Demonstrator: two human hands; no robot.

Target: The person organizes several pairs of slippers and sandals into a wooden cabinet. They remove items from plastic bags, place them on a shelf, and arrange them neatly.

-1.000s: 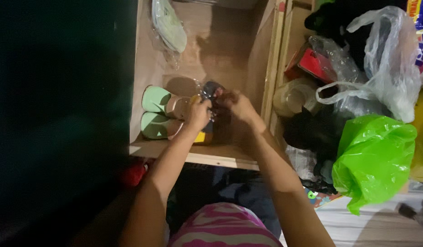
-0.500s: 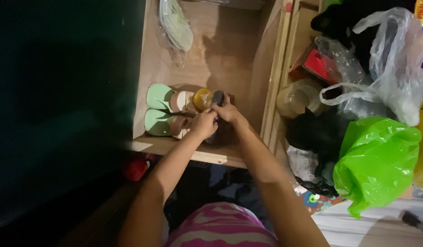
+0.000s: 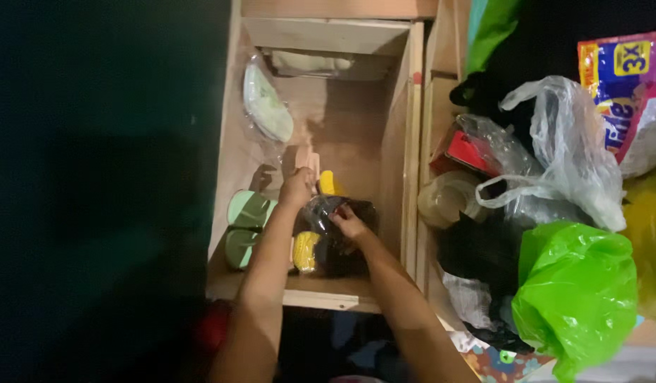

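I look down into a wooden compartment. My left hand reaches toward its middle and grips a small pale tan object. My right hand pinches the top of a dark shiny plastic bag near the front. A yellow-lidded jar lies against the bag's left side, and another yellow lid shows behind the bag. Two green-lidded jars lie on their sides left of my left forearm.
A clear bag with pale green contents leans on the left wall. Right of the compartment are a clear round container, a red box, a white plastic bag, a bright green bag and a colourful packet.
My hands were together over a jar at the front. My left hand has since reached deeper with the tan object, and my right hand has settled on the dark bag.
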